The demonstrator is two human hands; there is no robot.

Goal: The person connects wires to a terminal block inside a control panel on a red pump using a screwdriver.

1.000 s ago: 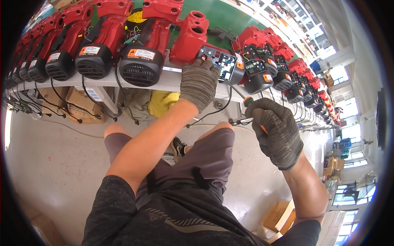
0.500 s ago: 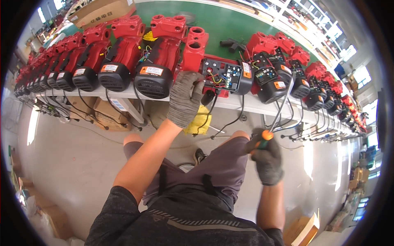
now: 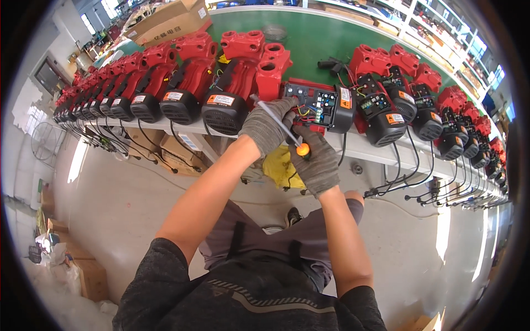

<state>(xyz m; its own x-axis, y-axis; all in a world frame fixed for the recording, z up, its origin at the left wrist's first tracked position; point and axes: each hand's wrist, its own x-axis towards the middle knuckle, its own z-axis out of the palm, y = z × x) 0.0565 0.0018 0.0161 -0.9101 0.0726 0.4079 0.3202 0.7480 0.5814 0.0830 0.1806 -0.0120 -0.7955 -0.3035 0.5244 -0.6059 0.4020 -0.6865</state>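
Note:
My left hand (image 3: 269, 126), in a grey knit glove, rests against the open black control box (image 3: 323, 105) of a red motor unit (image 3: 251, 71) at the edge of the green bench (image 3: 314, 38). My right hand (image 3: 319, 163), also gloved, grips a screwdriver (image 3: 279, 124) with an orange handle; its metal shaft slants up to the left across my left glove. Coloured wires and a circuit board show inside the box. Both hands are close together just in front of the box.
A long row of red motor units with black ends (image 3: 138, 99) lines the bench edge to the left, and more (image 3: 441, 110) to the right, black cables hanging down. A cardboard box (image 3: 168, 22) sits on the bench. A yellow bag (image 3: 281, 168) and cartons (image 3: 176, 151) lie under it.
My right hand has risen from beside my knee up to the control box, bringing the screwdriver next to my left hand. The view has tilted up toward the bench.

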